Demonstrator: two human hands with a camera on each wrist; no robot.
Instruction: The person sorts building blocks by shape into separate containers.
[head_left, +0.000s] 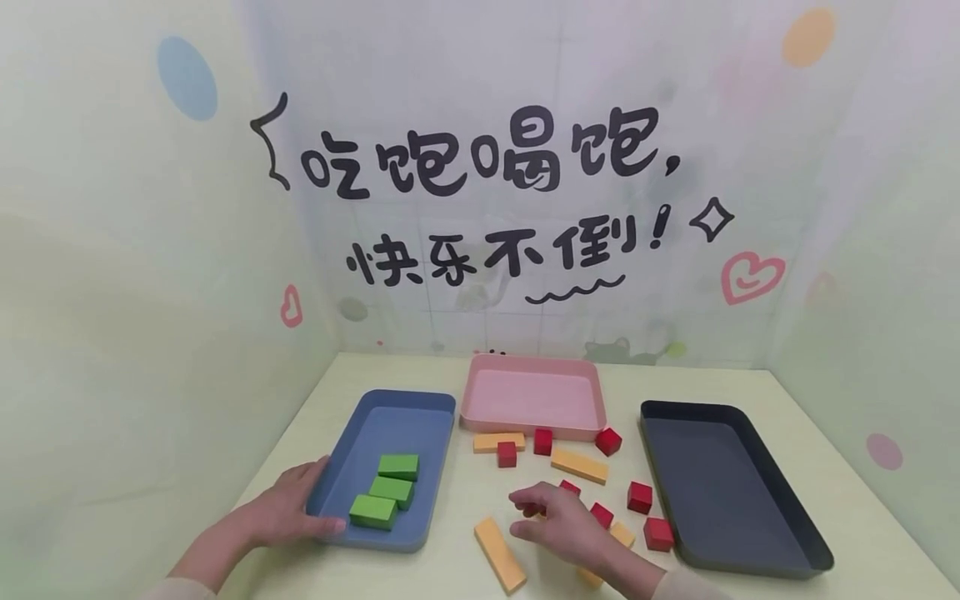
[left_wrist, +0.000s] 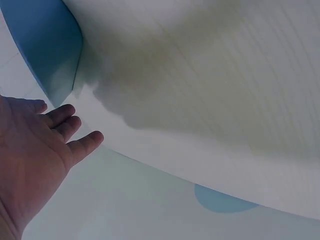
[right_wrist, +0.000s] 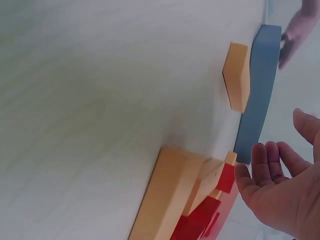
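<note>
My left hand point(head_left: 288, 506) rests at the left side of the blue tray point(head_left: 433, 508), its thumb at the near-left corner. The left wrist view has those fingers relaxed beside the tray's outer wall point(left_wrist: 47, 45). Three green blocks point(head_left: 392, 491) lie inside that tray. Over the scattered blocks hovers my right hand point(head_left: 566, 527), fingers loosely bent and nothing showing between them in the right wrist view. A yellow-orange block point(head_left: 499, 555) lies just left of it. Red cubes, such as one red cube point(head_left: 601, 515), and more yellow-orange blocks sit around and partly under this hand.
A pink tray point(head_left: 532, 398) stands at the back, with red cubes and yellow-orange blocks, one a slanted block point(head_left: 579, 466), before it. The dark grey tray point(head_left: 731, 492) is at the right, a red cube point(head_left: 658, 534) close to its left edge. Printed walls enclose the table.
</note>
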